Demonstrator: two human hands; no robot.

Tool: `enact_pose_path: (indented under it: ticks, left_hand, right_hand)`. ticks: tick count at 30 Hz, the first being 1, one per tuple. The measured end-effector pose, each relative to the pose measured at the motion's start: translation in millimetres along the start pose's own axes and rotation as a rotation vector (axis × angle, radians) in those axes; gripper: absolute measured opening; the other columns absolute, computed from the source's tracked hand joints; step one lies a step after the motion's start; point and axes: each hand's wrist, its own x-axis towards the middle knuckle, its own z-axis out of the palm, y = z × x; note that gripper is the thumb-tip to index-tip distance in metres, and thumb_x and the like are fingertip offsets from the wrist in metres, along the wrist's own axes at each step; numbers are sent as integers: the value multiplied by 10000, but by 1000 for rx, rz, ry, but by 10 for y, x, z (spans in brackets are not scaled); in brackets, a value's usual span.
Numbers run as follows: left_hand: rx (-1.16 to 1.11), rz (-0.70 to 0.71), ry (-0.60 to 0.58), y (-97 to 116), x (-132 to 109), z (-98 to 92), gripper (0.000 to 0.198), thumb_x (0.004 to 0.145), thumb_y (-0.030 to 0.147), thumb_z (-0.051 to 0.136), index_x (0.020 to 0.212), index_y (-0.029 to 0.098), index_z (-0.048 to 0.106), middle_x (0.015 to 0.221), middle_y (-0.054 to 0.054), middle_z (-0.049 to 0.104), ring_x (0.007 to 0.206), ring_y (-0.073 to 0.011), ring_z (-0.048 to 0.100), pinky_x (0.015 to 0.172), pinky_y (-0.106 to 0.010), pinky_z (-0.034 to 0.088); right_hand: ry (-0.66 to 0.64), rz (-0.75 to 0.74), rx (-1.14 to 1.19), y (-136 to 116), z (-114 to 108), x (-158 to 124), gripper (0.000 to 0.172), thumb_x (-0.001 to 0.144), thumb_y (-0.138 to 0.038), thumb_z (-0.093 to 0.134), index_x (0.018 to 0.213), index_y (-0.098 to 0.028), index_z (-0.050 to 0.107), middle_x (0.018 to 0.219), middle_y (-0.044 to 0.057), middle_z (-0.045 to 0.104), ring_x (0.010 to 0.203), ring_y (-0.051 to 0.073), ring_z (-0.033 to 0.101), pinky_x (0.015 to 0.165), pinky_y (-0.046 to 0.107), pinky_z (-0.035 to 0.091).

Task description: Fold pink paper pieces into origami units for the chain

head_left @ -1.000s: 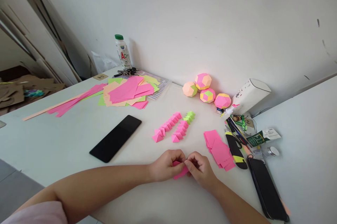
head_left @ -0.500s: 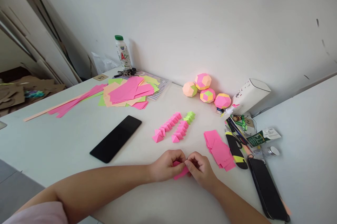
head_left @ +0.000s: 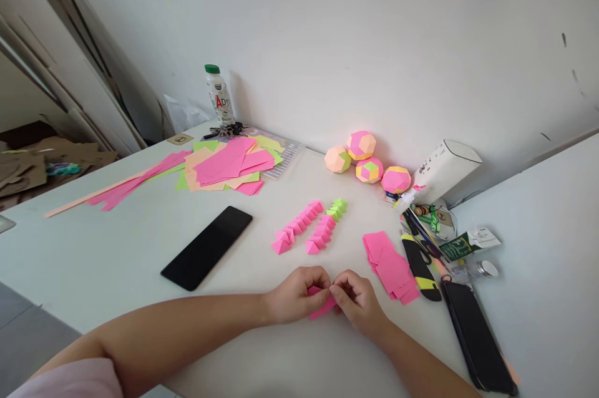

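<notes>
Both hands meet at the near middle of the white table [head_left: 116,261]. My left hand [head_left: 294,295] and my right hand [head_left: 358,301] pinch the same small folded pink paper piece [head_left: 322,307], fingers curled tight around it, the piece resting low over the tabletop. Just beyond my hands lie two rows of folded pink paper units [head_left: 304,226], with a few green units [head_left: 337,207] at the far end. A fanned stack of pink paper squares [head_left: 388,266] lies right of my right hand.
A black phone [head_left: 206,247] lies to the left, another dark phone [head_left: 477,339] at the right edge. Several paper balls [head_left: 367,161], a white box [head_left: 444,170], pens and a cutter [head_left: 418,267] crowd the right. Coloured sheets [head_left: 229,164], paper strips, keys and a bottle [head_left: 219,95] sit at the back.
</notes>
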Motion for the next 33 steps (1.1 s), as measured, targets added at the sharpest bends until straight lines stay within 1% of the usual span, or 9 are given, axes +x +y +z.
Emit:
enact_pose_path:
  ticks: [8, 14, 22, 27, 33]
  left_hand:
    - [-13, -10, 42, 19, -4, -16, 119, 804, 233, 529, 729, 149, 493, 612, 31, 496, 531, -80, 426, 468, -187, 347]
    - [-22, -33, 26, 40, 1, -19, 136, 804, 264, 534, 740, 151, 496, 620, 28, 506, 531, -81, 443, 474, -189, 361]
    - [29, -41, 6, 29, -15, -10, 99, 780, 229, 539, 725, 155, 503, 628, 23, 519, 525, -87, 453, 465, -194, 364]
    - [1, -33, 28, 28, -13, -11, 123, 772, 237, 556, 707, 157, 489, 615, 33, 490, 525, -81, 425, 463, -188, 340]
    - [-82, -43, 51, 11, -14, -18, 180, 781, 293, 571, 718, 162, 465, 602, 44, 460, 519, -81, 399, 478, -199, 339]
  right_hand:
    - [-6, -14, 20, -12, 6, -15, 156, 810, -301, 561, 730, -188, 490, 549, -49, 480, 451, 93, 428, 431, 215, 338]
    - [-2, -1, 46, -24, 17, -9, 130, 766, -263, 582, 712, -193, 487, 551, -49, 488, 446, 89, 405, 430, 214, 326]
    - [-28, 1, 43, -42, 16, -5, 134, 714, -192, 543, 638, -199, 433, 502, -69, 413, 433, 79, 341, 419, 209, 270]
    - [-29, 44, 98, -29, -18, -12, 109, 701, -176, 530, 650, -201, 436, 504, -65, 426, 430, 89, 380, 421, 213, 294]
    - [-31, 69, 221, -5, -57, -27, 124, 731, -214, 560, 679, -199, 449, 557, -45, 482, 472, 108, 474, 471, 233, 374]
